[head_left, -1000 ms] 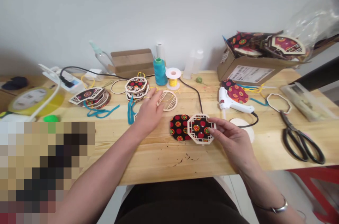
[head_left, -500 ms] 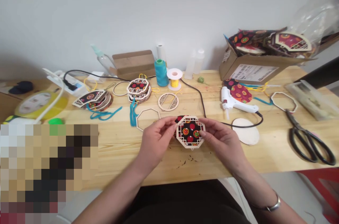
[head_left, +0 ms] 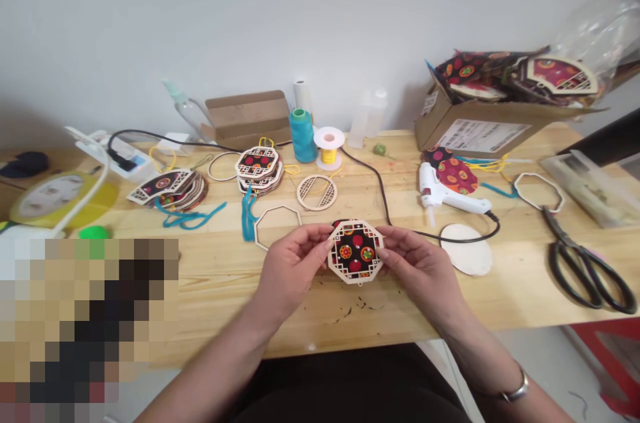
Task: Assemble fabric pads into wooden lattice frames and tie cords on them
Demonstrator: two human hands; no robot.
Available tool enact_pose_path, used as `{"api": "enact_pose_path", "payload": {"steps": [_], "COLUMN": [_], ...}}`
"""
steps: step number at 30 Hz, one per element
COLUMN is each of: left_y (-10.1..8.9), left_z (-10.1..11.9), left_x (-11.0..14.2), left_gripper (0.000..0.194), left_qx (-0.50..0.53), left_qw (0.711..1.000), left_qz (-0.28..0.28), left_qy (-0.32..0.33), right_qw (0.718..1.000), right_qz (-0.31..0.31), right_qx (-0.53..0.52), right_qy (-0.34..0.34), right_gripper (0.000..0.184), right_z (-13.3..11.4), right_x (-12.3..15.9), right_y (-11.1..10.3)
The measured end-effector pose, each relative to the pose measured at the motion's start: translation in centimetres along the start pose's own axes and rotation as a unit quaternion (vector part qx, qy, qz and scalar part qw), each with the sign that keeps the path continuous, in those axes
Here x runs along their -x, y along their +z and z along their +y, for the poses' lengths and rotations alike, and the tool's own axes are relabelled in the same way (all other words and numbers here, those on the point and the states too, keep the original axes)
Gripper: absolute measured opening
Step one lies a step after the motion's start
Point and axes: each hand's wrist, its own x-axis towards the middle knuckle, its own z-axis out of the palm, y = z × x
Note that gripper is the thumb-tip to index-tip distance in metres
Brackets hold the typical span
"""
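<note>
Between my hands, above the front of the table, is an octagonal wooden lattice frame (head_left: 356,251) with dark flowered fabric behind it. My left hand (head_left: 294,259) pinches its left edge, thumb on the front. My right hand (head_left: 420,263) grips the right edge the same way. A little fabric shows past the frame's upper left; its back is hidden. Behind my left hand lies a plain octagonal wooden ring (head_left: 256,231). A round lattice piece (head_left: 317,192) lies just beyond. To the right of my right hand are a pale round disc (head_left: 466,249) and a white glue gun (head_left: 450,195).
Black-handled scissors (head_left: 583,269) lie at the right. A cardboard box (head_left: 475,129) of fabric pieces stands at the back right. Teal thread (head_left: 303,136) and a yellow spool (head_left: 329,146) stand at the back. Stacked lattice pieces (head_left: 259,169) sit left. The glue gun's black cable (head_left: 377,176) crosses the table.
Both hands keep hold of the octagonal frame, which has shifted very slightly left and down in view. The camera view has moved a little; the other things stay in place.
</note>
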Motion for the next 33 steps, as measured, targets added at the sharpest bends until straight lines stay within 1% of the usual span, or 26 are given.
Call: {"api": "enact_pose_path", "payload": {"steps": [5,9,12,13,15,17,18,19,20,21,23,24,25,26,27,28,30,33], "left_y": [-0.1,-0.2,-0.3,-0.3,-0.4,-0.3,-0.3,-0.2,-0.2,-0.2,-0.2,-0.2,-0.3,-0.3,-0.4,-0.4,-0.5,-0.5], "left_z": [0.2,0.3,0.2,0.2,0.2,0.2,0.3,0.3,0.3,0.3,0.2,0.2,0.1,0.1,0.0,0.0,0.0,-0.1], "left_x": [0.1,0.1,0.1,0.1,0.2,0.3,0.4,0.4,0.4,0.4,0.5,0.5,0.5,0.5,0.5,0.6,0.6,0.5], "left_gripper": [0.026,0.024,0.019,0.018,0.018,0.017,0.016,0.015,0.014,0.016,0.022,0.026,0.028,0.030,0.031,0.031,0.030,0.030], "left_qx": [0.018,-0.013,-0.026,-0.028,-0.036,-0.046,-0.050,-0.052,-0.051,-0.041,0.010,0.047,0.084,0.116,0.138,0.149,0.148,0.129], "left_qw": [1.000,0.999,0.999,0.998,0.998,0.997,0.997,0.997,0.996,0.997,0.998,0.998,0.996,0.993,0.989,0.987,0.986,0.989], "left_qz": [-0.018,-0.049,-0.040,-0.039,-0.041,-0.042,-0.041,-0.036,-0.031,-0.025,-0.016,-0.017,-0.023,-0.032,-0.041,-0.049,-0.059,-0.065], "left_qy": [0.006,-0.001,0.020,0.027,0.035,0.039,0.044,0.053,0.061,0.066,0.057,0.039,0.015,-0.009,-0.028,-0.042,-0.047,-0.032], "right_qw": [0.999,0.998,0.998,0.997,0.994,0.984,0.976,0.963,0.945,0.918,0.845,0.805,0.768,0.737,0.714,0.698,0.681,0.674], "right_qz": [0.019,0.039,0.024,0.012,-0.010,-0.010,-0.003,0.006,0.015,0.025,0.042,0.048,0.053,0.055,0.054,0.053,0.052,0.059], "right_qx": [0.013,0.023,0.033,0.043,0.078,0.131,0.160,0.191,0.223,0.259,0.339,0.381,0.420,0.456,0.484,0.504,0.523,0.523], "right_qy": [-0.024,-0.042,-0.053,-0.060,-0.081,-0.119,-0.149,-0.189,-0.240,-0.299,-0.410,-0.452,-0.480,-0.496,-0.504,-0.506,-0.509,-0.518], "right_gripper": [0.026,0.026,0.028,0.027,0.018,0.011,0.011,0.013,0.017,0.023,0.034,0.038,0.040,0.041,0.041,0.040,0.037,0.034], "right_z": [-0.3,-0.6,-0.8,-0.9,-1.0,-1.1,-1.1,-1.1,-1.1,-1.0,-0.9,-0.7,-0.6,-0.4,-0.2,0.0,0.2,0.3], "right_x": [0.2,0.4,0.6,0.6,0.7,0.8,0.9,1.0,1.1,1.2,1.5,1.6,1.7,1.9,2.0,2.1,2.2,2.2], "right_y": [0.1,0.2,0.2,0.2,0.2,0.2,0.1,0.1,0.0,-0.1,-0.5,-0.7,-0.9,-1.0,-1.2,-1.3,-1.3,-1.2]}}
